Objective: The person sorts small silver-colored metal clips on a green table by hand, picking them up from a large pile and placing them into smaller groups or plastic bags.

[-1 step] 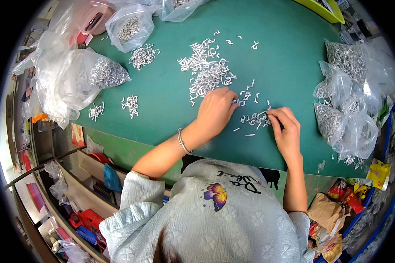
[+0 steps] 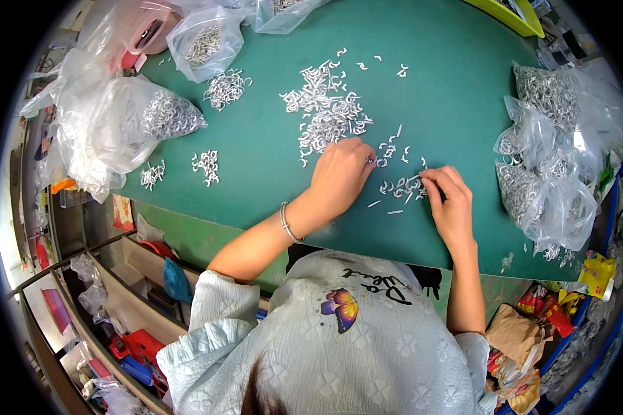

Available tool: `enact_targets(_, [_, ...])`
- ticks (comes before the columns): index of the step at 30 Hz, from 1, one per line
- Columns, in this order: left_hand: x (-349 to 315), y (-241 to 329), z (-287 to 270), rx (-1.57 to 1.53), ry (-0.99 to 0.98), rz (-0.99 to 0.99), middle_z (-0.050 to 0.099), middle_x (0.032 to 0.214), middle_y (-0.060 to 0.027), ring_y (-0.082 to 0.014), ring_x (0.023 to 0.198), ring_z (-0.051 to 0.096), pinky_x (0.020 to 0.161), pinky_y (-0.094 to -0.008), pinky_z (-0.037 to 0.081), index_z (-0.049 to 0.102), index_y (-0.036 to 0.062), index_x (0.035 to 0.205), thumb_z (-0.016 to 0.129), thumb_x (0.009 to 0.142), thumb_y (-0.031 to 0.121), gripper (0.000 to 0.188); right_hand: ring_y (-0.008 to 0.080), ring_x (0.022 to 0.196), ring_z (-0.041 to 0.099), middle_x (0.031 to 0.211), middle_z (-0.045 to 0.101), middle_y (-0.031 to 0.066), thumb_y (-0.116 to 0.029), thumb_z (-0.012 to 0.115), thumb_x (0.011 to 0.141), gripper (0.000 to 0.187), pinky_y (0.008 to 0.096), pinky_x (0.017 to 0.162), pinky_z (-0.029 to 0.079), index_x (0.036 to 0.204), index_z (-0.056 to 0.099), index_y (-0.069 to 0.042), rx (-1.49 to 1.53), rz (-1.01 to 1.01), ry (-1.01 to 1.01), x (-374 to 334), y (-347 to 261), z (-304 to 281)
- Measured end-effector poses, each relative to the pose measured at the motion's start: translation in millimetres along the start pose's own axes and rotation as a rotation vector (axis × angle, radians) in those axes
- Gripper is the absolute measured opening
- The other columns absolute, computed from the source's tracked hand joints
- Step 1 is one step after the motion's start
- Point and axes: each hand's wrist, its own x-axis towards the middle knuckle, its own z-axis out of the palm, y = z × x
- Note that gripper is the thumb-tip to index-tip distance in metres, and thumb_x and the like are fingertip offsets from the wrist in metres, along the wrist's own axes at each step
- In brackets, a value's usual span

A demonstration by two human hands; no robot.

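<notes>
My left hand (image 2: 340, 174), with a metal bangle at the wrist, is closed, fingers curled and pressed together at the right edge of a large heap of small silver metal pieces (image 2: 331, 128). A small silver metal piece shows at its fingertips. To its right, my right hand (image 2: 451, 202) is closed in a pinch of thumb and forefinger over a smaller cluster of curved pieces and short pins (image 2: 400, 187). What lies between those fingertips is too small to make out.
Small piles of metal parts (image 2: 205, 168) lie on the green tabletop (image 2: 256, 145). Clear plastic bags of rings (image 2: 169, 116) stand at the left, and more filled bags (image 2: 547, 190) at the right. A yellow-green tray (image 2: 512, 17) sits at the far right; open drawers (image 2: 128, 290) are below left.
My right hand has shifted very slightly, its fingers a touch higher. My left hand and the piles look the same.
</notes>
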Motion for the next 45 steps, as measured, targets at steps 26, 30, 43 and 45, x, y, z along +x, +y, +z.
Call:
enact_targets(26, [-3,36,9,-0.165,-0.049,0.205,0.059,0.085,-0.0099,-0.0275,0.078,0.06,0.069,-0.0388,0.044,0.063,0.0035,0.094,0.068,0.083,0.004,0.013,0.0314,0.117,0.057,0.117,0.064,0.0102,-0.004,0.069,0.08,0.024,0.0442,0.094,0.042,0.104,0.068,-0.002,-0.209,-0.089,0.067,-52,-2,-20])
enact_targets(30, [57,92,24,-0.547,-0.152,0.378,0.065,0.083,-0.0121,-0.0279,0.075,0.067,0.066,-0.0356,0.054,0.063,-0.0011,0.09,0.071,0.083,0.006,0.013,0.0322,0.111,0.058,0.112,0.063,0.011,0.001,0.069,0.077,0.024,0.0422,0.091,0.045,0.101,0.069,-0.001,-0.164,-0.074,0.177,-65,2,-11])
enact_targets(43, [131,162,29,-0.647,-0.007,0.388,0.068,0.096,-0.0189,-0.0307,0.087,0.068,0.076,-0.0389,0.055,0.068,-0.0028,0.099,0.062,0.088,0.007,0.016,0.0334,0.115,0.057,0.114,0.063,0.0131,-0.001,0.07,0.076,0.028,0.0428,0.094,0.044,0.104,0.068,-0.001,-0.037,-0.071,0.185,-64,9,-8])
enact_targets(45, [95,124,6,-0.565,-0.028,0.317,0.067,0.1,-0.0181,-0.0315,0.092,0.067,0.079,-0.0393,0.054,0.066,-0.0018,0.104,0.061,0.089,0.006,0.017,0.0338,0.116,0.057,0.115,0.063,0.013,-0.001,0.068,0.077,0.03,0.0441,0.098,0.04,0.107,0.067,-0.001,-0.088,-0.034,0.194,-65,8,-10])
